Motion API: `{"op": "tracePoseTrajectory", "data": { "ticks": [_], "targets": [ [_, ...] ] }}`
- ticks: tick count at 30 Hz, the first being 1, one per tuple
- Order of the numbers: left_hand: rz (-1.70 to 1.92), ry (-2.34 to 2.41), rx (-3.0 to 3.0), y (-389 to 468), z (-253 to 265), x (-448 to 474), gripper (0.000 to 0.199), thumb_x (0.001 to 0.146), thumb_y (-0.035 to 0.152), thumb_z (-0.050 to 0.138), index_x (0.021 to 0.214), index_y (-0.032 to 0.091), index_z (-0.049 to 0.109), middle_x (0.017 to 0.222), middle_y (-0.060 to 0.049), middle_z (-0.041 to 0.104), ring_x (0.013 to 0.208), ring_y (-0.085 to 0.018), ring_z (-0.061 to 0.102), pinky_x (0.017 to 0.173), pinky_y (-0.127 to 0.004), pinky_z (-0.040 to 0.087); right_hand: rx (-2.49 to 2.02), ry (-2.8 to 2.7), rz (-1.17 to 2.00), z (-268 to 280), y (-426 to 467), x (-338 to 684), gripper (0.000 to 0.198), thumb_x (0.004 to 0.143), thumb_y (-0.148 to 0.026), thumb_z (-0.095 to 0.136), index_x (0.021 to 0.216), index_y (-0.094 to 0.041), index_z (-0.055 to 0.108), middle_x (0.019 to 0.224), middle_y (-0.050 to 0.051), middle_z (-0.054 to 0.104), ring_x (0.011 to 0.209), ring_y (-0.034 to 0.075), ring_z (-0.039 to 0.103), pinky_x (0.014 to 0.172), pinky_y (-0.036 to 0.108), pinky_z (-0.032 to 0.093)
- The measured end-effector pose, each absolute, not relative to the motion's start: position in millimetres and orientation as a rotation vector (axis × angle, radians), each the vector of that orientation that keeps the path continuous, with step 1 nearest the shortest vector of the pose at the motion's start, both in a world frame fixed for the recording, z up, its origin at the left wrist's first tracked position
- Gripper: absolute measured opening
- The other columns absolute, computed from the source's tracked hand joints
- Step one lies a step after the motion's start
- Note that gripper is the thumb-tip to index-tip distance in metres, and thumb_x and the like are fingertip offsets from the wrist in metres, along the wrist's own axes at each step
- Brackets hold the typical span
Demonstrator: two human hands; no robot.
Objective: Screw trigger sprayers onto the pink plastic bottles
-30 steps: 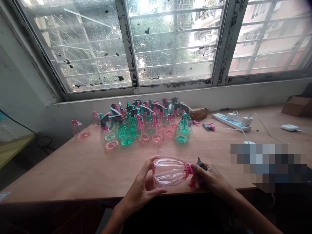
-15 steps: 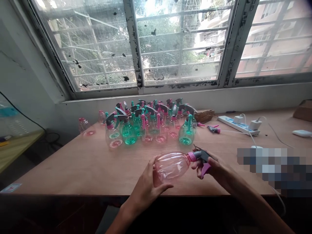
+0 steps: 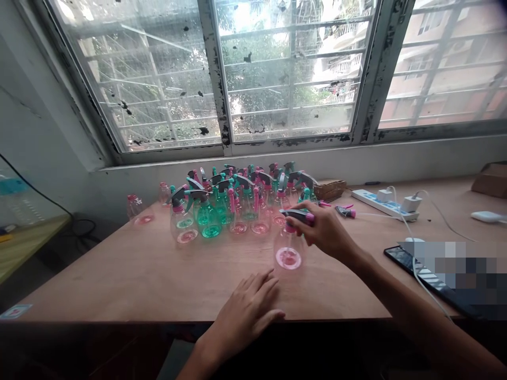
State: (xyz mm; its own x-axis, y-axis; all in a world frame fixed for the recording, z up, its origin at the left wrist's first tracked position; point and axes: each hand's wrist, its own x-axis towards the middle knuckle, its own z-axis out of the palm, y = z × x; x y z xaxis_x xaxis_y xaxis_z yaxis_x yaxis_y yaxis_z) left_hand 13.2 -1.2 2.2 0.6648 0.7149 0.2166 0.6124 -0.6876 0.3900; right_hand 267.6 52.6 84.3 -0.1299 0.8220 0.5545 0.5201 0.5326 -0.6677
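Note:
A clear pink spray bottle [image 3: 288, 252] with a pink and dark grey trigger head stands upright, or nearly so, in front of the grouped bottles; whether its base touches the table I cannot tell. My right hand [image 3: 322, 227] is closed around its spray head. Below and to the left, my left hand [image 3: 251, 303] is low over the table's front part, fingers stretched out, holding nothing. Behind them stand several pink and green spray bottles with their trigger heads on, among them a green bottle [image 3: 208, 221] and a pink bottle [image 3: 184, 224].
Two pink bottles without heads, one of them a pink bottle [image 3: 139, 210], stand at the left. A loose spray head [image 3: 345, 211] lies right of the group. Farther right are a white power strip [image 3: 382, 205] with cables, a phone [image 3: 420, 279] and a cardboard box [image 3: 491, 180].
The pink bottle has gone from lying sideways between both hands to upright, farther forward. My left hand has let go of it; my right hand still holds its head.

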Motion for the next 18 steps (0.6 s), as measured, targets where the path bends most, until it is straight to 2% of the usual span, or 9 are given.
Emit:
{"op": "tracePoseTrajectory", "data": {
  "ticks": [3,6,9,11,12,13,15,16,18],
  "targets": [
    [0.545,1.034,2.520,-3.9,10.9,14.3,0.048,0.094,0.038,0.065,0.141,0.030,0.056,0.151,-0.009,0.055,0.139,-0.034,0.052,0.116,-0.051,0.043,-1.212,-1.851,0.206,89.2,88.8,254.9,0.037,0.099,-0.053,0.058,0.109,-0.018,0.062,0.073,0.005,0.074,0.055,0.021,0.068,0.048,0.026,0.045],
    [0.719,0.972,2.342,-5.3,15.6,9.0,0.036,0.097,0.036,0.060,0.132,0.031,0.063,0.134,-0.007,0.066,0.122,-0.026,0.064,0.105,-0.037,0.052,-1.335,-1.850,-0.032,92.4,112.8,250.4,0.041,0.097,-0.053,0.062,0.115,-0.016,0.061,0.074,0.009,0.074,0.064,0.026,0.069,0.053,0.028,0.041],
    [1.084,1.097,2.134,-0.1,14.8,-9.7,0.027,0.098,0.043,0.055,0.099,0.025,0.074,0.097,-0.004,0.074,0.092,-0.022,0.072,0.086,-0.030,0.057,-1.379,-1.867,-0.154,94.2,117.7,253.4,0.059,0.093,-0.062,0.064,0.129,-0.016,0.054,0.075,0.009,0.073,0.061,0.026,0.067,0.051,0.027,0.036],
    [1.398,1.319,1.988,9.6,17.1,-31.1,0.042,0.099,0.047,0.051,0.070,0.020,0.065,0.073,-0.003,0.066,0.074,-0.020,0.067,0.075,-0.029,0.057,-1.356,-1.853,-0.275,95.4,113.9,260.0,0.070,0.091,-0.069,0.060,0.135,-0.016,0.049,0.085,0.011,0.074,0.058,0.024,0.064,0.050,0.027,0.035],
    [1.526,1.423,1.914,16.6,20.8,-44.1,0.047,0.101,0.047,0.048,0.063,0.020,0.056,0.068,-0.002,0.061,0.071,-0.019,0.064,0.072,-0.029,0.056,-1.328,-1.820,-0.329,96.4,111.7,265.4,0.072,0.092,-0.071,0.057,0.136,-0.015,0.047,0.091,0.012,0.074,0.057,0.022,0.063,0.049,0.027,0.035],
    [1.652,1.510,1.841,25.1,26.7,-58.4,0.048,0.103,0.045,0.042,0.062,0.020,0.048,0.065,-0.001,0.054,0.070,-0.018,0.062,0.072,-0.029,0.055,-1.299,-1.764,-0.369,97.7,110.3,272.3,0.071,0.094,-0.071,0.054,0.136,-0.014,0.046,0.097,0.012,0.074,0.057,0.021,0.062,0.050,0.026,0.036],
    [1.780,1.618,1.771,46.2,44.8,-89.7,0.044,0.106,0.039,0.034,0.068,0.020,0.045,0.069,0.001,0.051,0.073,-0.016,0.059,0.077,-0.029,0.054,-1.292,-1.596,-0.442,101.4,111.5,291.9,0.061,0.101,-0.066,0.044,0.134,-0.015,0.047,0.103,0.012,0.072,0.059,0.019,0.062,0.052,0.027,0.037],
    [1.802,1.675,1.755,58.6,56.3,-106.1,0.038,0.106,0.035,0.036,0.074,0.019,0.050,0.074,0.001,0.054,0.074,-0.014,0.059,0.078,-0.028,0.054,-1.335,-1.488,-0.482,103.4,114.8,304.3,0.054,0.104,-0.060,0.038,0.133,-0.015,0.047,0.105,0.012,0.072,0.063,0.020,0.063,0.056,0.028,0.040],
    [1.801,1.806,1.734,85.9,80.9,-138.8,0.013,0.101,0.028,0.050,0.102,0.017,0.057,0.093,0.000,0.063,0.074,-0.012,0.061,0.076,-0.029,0.057,-1.501,-1.310,-0.538,105.7,126.6,333.4,0.045,0.109,-0.047,0.029,0.137,-0.016,0.046,0.117,0.015,0.068,0.082,0.026,0.068,0.070,0.034,0.046]
  ]
}}
